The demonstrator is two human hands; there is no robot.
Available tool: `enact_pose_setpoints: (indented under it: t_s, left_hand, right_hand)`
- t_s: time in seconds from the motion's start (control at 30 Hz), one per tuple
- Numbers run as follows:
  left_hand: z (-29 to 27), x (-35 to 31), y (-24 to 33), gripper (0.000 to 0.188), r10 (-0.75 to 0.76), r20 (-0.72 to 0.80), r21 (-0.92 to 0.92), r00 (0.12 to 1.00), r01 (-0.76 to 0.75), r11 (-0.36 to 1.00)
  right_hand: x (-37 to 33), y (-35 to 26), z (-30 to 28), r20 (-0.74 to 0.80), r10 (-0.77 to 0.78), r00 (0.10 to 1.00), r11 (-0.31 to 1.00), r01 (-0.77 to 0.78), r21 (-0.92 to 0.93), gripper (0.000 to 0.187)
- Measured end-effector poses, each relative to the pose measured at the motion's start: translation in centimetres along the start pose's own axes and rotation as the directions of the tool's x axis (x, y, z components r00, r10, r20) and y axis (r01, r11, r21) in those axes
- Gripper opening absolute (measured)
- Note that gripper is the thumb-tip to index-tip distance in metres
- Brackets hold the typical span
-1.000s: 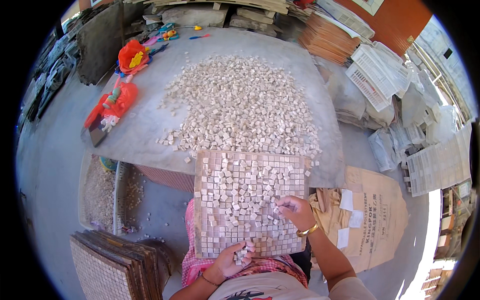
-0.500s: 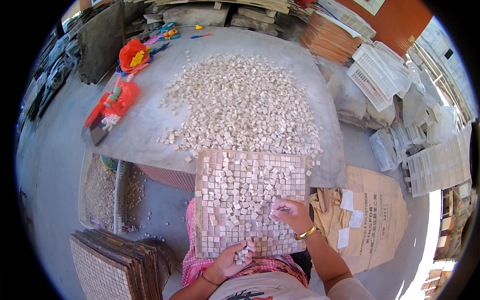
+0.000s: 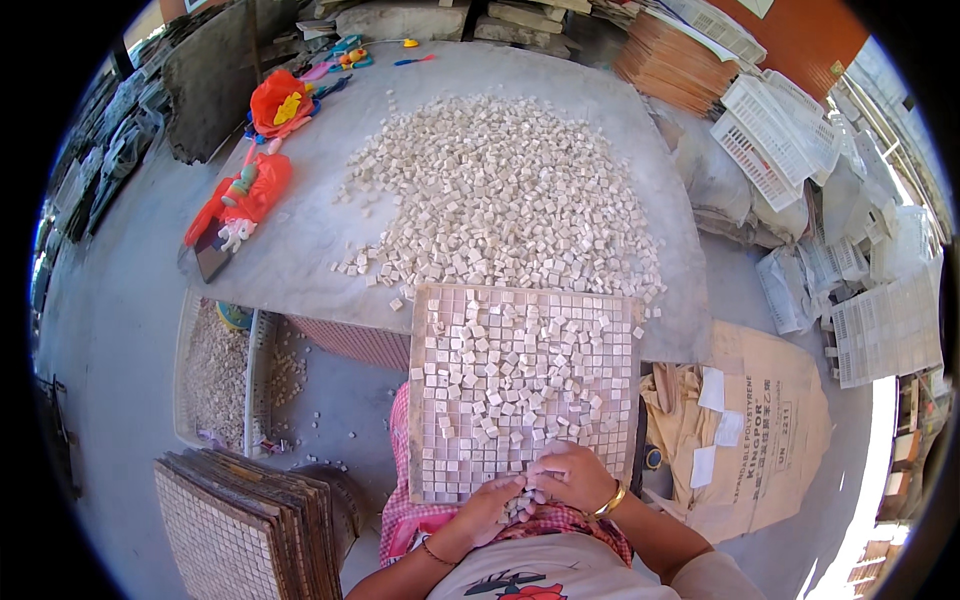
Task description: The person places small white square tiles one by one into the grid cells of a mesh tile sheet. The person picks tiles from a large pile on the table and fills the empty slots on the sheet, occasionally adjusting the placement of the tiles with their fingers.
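A square gridded tray (image 3: 425,380) leans from my lap against the table's near edge. Small pale stone mosaic tiles (image 3: 483,365) fill many of its cells, while others lie loose and tilted on top. At the tray's lower edge my left hand (image 3: 492,510) is cupped around several loose tiles (image 3: 518,508). Beside it, my right hand (image 3: 575,476), with a gold bangle at the wrist, has its fingers curled and meeting the left fingertips. What those right fingers hold, if anything, is hidden.
Beyond the tray, a wide heap of tiles (image 3: 510,190) covers much of the grey table (image 3: 300,230). Red bags with toys (image 3: 262,190) lie at its left. Below left stand a white crate of tiles (image 3: 252,385) and stacked gridded trays (image 3: 225,520). Cardboard (image 3: 775,440) lies right.
My right hand has moved from the tray's right side down and left to my left hand. My left hand has shifted slightly right. The whole view has moved a little.
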State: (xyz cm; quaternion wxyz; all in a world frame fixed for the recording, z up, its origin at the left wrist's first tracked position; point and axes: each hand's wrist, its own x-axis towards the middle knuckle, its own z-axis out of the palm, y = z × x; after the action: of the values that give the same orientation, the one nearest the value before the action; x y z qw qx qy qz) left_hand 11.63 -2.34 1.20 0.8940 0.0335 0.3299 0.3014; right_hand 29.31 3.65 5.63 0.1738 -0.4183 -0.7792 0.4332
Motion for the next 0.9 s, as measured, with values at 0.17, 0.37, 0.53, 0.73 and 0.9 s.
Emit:
enact_pose_setpoints:
  t_s: [0.17,0.37,0.53,0.73,0.9]
  left_hand:
    - [-0.5,0.5,-0.5,0.030,0.007,-0.005,0.001,1.000,-0.007,1.000]
    - [0.1,0.2,0.0,0.029,-0.020,-0.006,-0.026,1.000,0.020,0.999]
    - [-0.6,0.5,-0.5,0.027,-0.030,-0.008,0.068,1.000,0.031,0.997]
    - [-0.4,0.2,-0.1,0.027,-0.008,0.063,-0.088,0.998,0.014,0.996]
    - [-1.4,0.4,-0.2,0.037,0.009,0.031,-0.043,0.999,-0.008,0.999]
  right_hand:
    - [-0.5,1.1,-0.6,0.064,-0.012,0.998,0.997,0.007,0.076,0.015]
    - [-0.7,1.6,-1.1,0.164,-0.044,0.986,0.998,0.037,0.041,0.018]
    - [2.0,1.7,-1.8,-0.086,-0.041,0.995,0.976,0.022,-0.219,0.027]
    - [4.5,3.6,-0.6,-0.134,-0.289,0.948,0.753,0.139,-0.643,0.035]
    - [1.4,2.2,-2.4,-0.115,-0.153,0.981,0.862,0.076,-0.501,0.028]
